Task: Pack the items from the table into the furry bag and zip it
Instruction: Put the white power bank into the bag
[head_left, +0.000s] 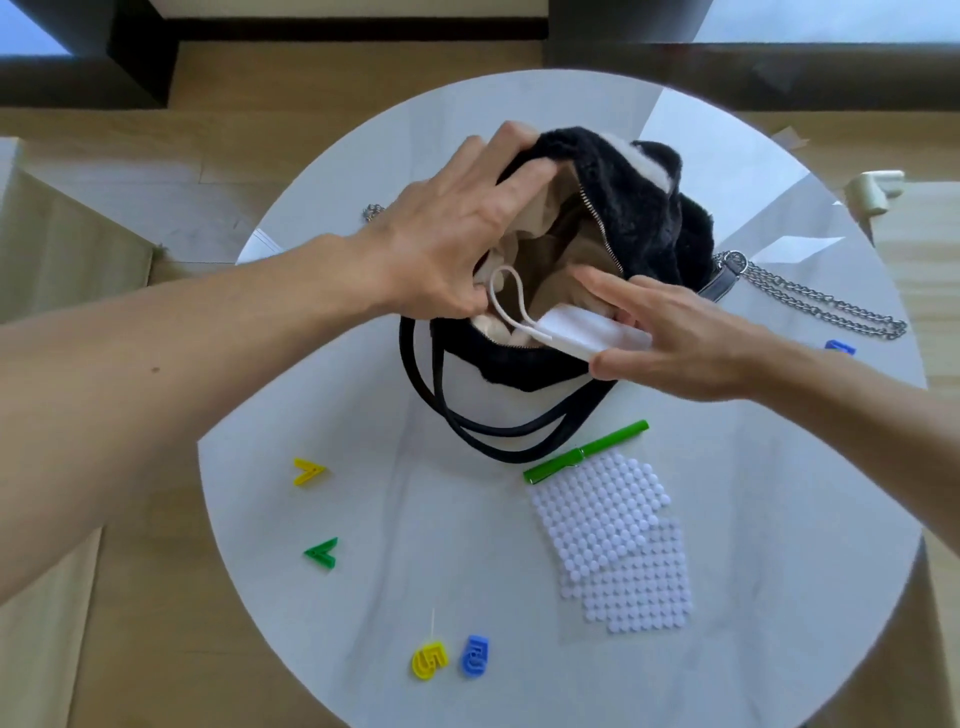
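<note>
While its tan-lined mouth is being held agape by the left hand (447, 234), the black-and-white furry bag (639, 218) on the round bench (415, 545) is being fed a white corded device (587, 330), the right hand's (675, 338) grip clamped on it.

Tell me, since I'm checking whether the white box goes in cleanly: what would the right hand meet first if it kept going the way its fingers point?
Probably the bag's tan lining; the right hand points into the open mouth, though depth is unclear.
</note>
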